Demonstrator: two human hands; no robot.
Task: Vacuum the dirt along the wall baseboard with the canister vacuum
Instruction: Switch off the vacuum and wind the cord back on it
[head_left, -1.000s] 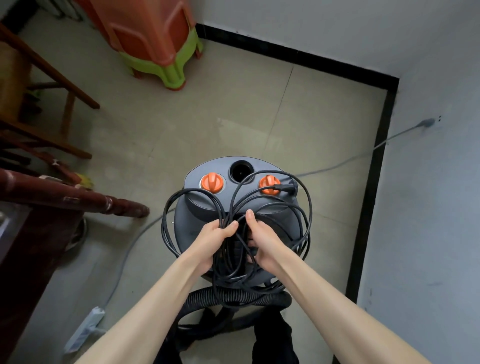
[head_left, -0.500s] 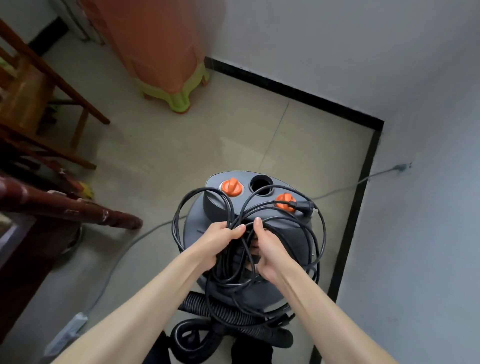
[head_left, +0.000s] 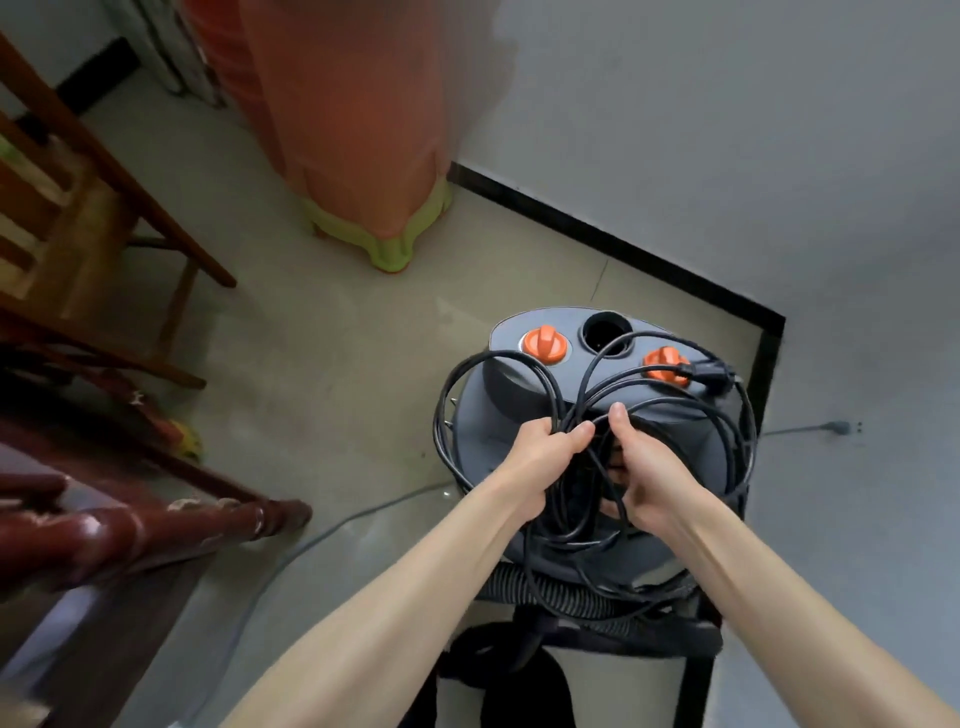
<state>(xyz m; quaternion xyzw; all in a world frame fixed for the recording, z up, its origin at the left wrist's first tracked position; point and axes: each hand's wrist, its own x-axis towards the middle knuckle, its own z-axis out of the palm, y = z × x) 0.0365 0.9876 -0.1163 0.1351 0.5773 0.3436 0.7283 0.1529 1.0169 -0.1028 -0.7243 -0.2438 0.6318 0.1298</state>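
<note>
A grey canister vacuum with two orange knobs and a round hose port stands in the room's corner, close to the black baseboard. Loops of black power cord lie bunched on its top, the plug resting by the right knob. My left hand grips the bundle of cord from the left. My right hand curls around the cord from the right, thumb on top. The ribbed black hose coils below the canister.
A stack of orange and green plastic stools stands against the far wall. A wooden chair and dark wooden furniture fill the left side. A grey cable runs across the floor; another plug sits in the right wall.
The view has tilted up and shifted, so the vacuum sits lower right in frame. Both hands keep gripping the cord bundle in the same place on the canister.
</note>
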